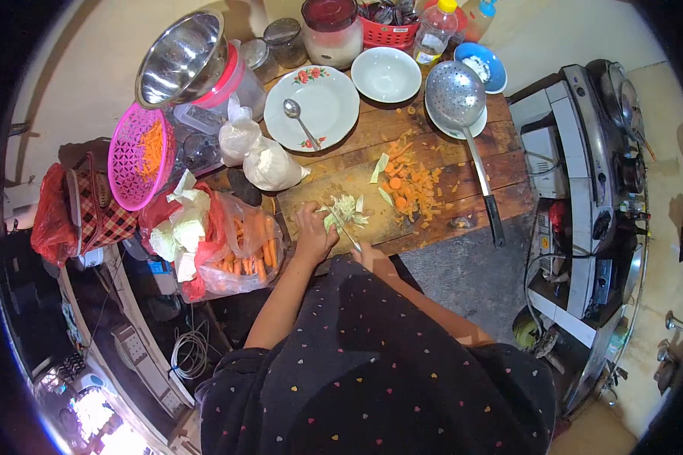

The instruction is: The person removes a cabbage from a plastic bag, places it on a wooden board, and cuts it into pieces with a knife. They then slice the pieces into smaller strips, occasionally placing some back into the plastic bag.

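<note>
On the wooden cutting board (307, 199), my left hand (316, 233) presses curled fingers against a small heap of shredded cabbage (348, 208). My right hand (367, 258) is closed around the handle of a knife (347, 232). The blade points up and left, its tip at the near side of the cabbage, close to my left fingertips. To the right of the heap are chopped carrots (407, 189), some in round slices, with a few pale cabbage leaf pieces beside them. My fingers partly hide the knife handle.
Left of the board are a bag of carrots (250, 254), cabbage leaves (184, 227) and a pink basket (121, 163). Behind stand a floral plate (334, 95) with a spoon (296, 114), and a white bowl (386, 74). A long-handled skimmer (457, 95) crosses the table's right side.
</note>
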The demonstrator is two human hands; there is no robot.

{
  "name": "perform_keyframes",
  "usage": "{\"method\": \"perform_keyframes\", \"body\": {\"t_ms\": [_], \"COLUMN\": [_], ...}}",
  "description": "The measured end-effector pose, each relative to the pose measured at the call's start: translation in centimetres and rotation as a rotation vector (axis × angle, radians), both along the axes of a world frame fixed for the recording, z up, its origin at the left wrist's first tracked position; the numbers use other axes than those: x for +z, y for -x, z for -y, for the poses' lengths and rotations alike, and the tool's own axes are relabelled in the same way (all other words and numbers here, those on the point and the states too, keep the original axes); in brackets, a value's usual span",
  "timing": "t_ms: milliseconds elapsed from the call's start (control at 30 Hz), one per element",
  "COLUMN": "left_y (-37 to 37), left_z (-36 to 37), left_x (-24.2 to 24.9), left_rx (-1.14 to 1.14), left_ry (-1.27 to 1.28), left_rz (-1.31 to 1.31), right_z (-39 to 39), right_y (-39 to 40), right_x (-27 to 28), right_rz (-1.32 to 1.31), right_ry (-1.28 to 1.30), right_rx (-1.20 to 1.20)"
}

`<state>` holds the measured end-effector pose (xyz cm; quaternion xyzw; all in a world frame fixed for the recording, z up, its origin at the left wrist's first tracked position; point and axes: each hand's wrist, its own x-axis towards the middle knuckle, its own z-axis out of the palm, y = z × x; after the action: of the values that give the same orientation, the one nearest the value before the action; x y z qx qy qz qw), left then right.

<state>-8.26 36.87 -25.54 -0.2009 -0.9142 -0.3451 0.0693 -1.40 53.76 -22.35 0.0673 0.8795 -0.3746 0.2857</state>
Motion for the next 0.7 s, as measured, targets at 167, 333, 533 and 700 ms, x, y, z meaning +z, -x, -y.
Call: {"method": "perform_keyframes", "body": {"t_ms": [167,333,533,700], "left_y": [-0.1,-0.4,-0.6,-0.3], "left_z": [0.1,-0.2,0.0,-0.1], "left_x": [-0.4,0.5,0.0,0.1], "left_rx": [0.015,0.091,0.080,0.061], "left_ry": [-0.003,0.240,0.099,-0.006], "left_rz": [-0.001,-0.193,-0.028,0.030], "right_z": [0.3,-1.8,-2.2,-1.6], "right_y": [1.1,-0.3,-0.4,-0.5], "right_x": [-1.1,-0.5,0.7,2.2], "right_rz": [0.031,0.113,0.055,0.059], "right_ry": [0.009,-0.065,0.009,0.079], "right_rx": [-0.012,0.033,-0.044,-0.044]}}
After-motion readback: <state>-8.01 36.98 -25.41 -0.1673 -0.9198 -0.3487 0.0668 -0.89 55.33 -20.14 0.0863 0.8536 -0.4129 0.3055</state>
